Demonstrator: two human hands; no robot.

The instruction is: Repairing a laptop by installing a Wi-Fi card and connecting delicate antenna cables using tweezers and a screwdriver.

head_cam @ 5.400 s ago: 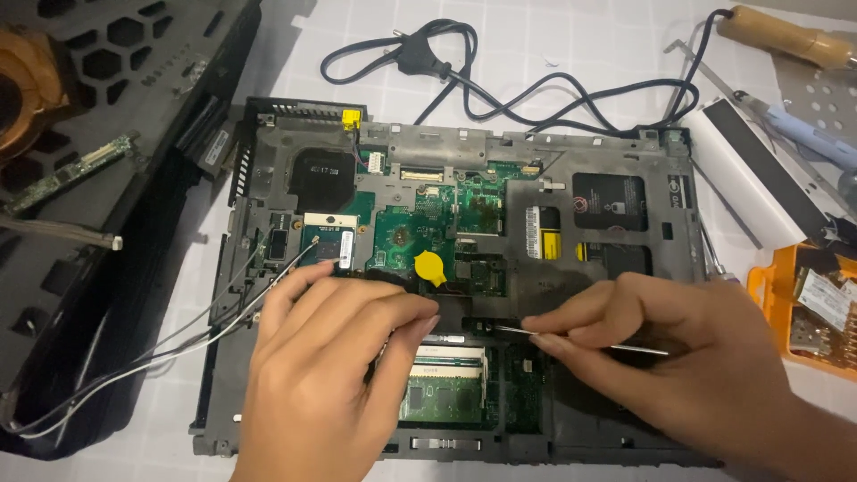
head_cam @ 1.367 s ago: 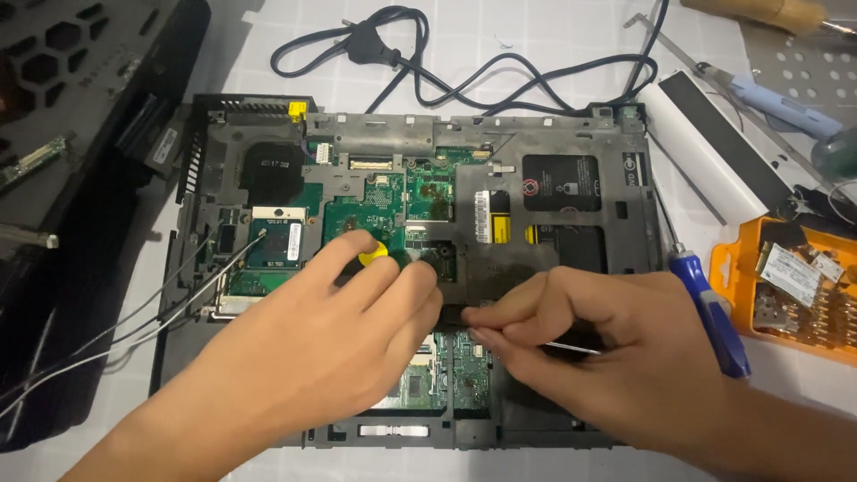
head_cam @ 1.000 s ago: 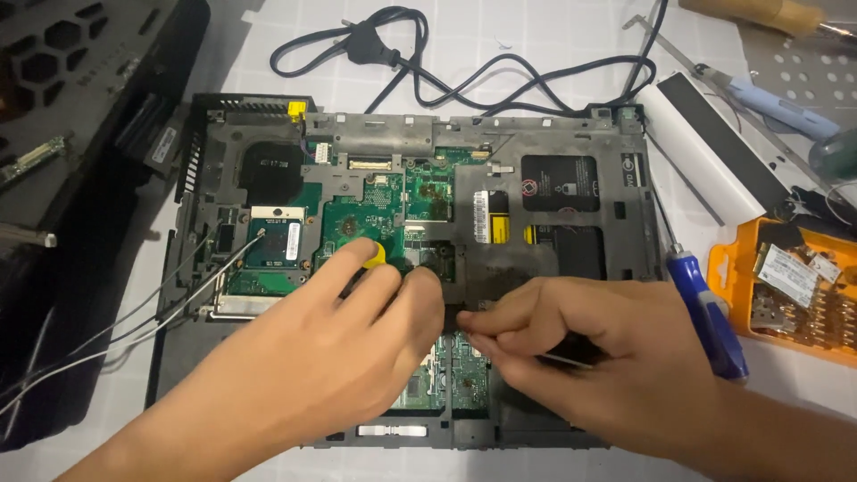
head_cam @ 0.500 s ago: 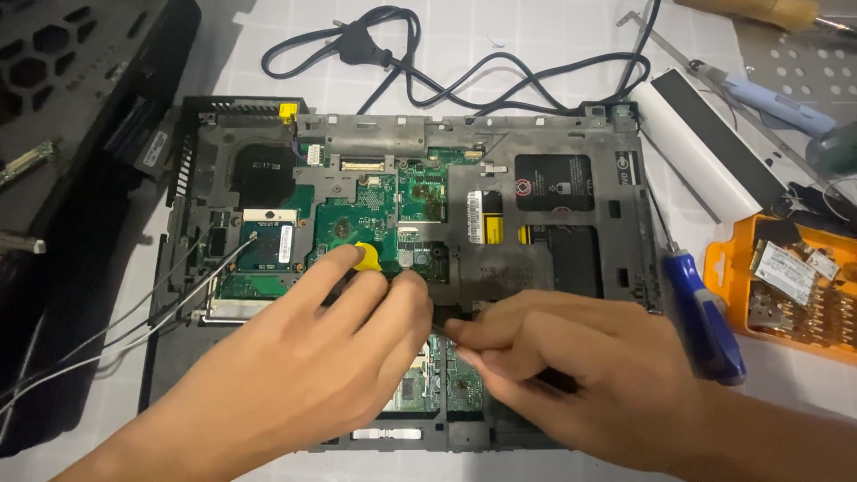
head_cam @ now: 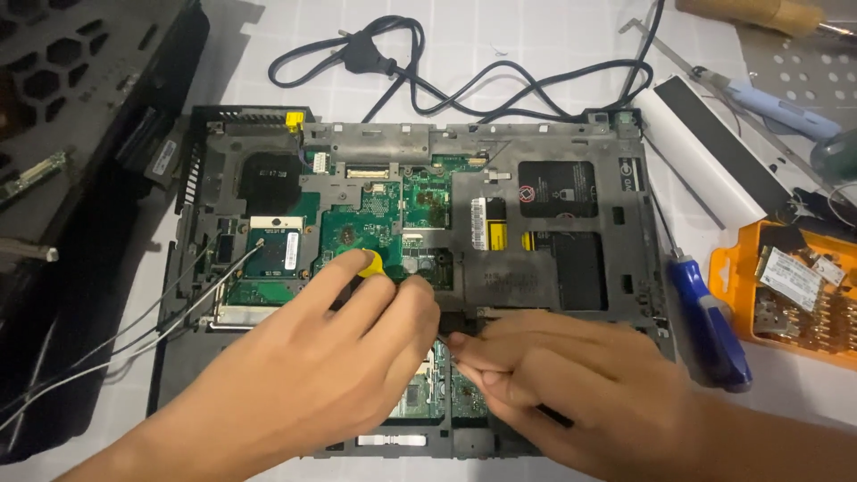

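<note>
White gridded work surface (head_cam: 553, 36), cluttered. Opened laptop base (head_cam: 553, 223), grey metal over green circuit board, lies under both hands. Left hand (head_cam: 321, 375) curled beside a yellow disc (head_cam: 369, 261); right hand (head_cam: 571, 384) fingers pinched on a thin dark tool (head_cam: 555, 415). Blue screwdriver (head_cam: 710, 321) right of them.

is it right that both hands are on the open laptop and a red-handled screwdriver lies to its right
Not quite: the head view shows the screwdriver has a blue handle. Both the left hand and right hand are on the open laptop, and it lies to its right.
</note>
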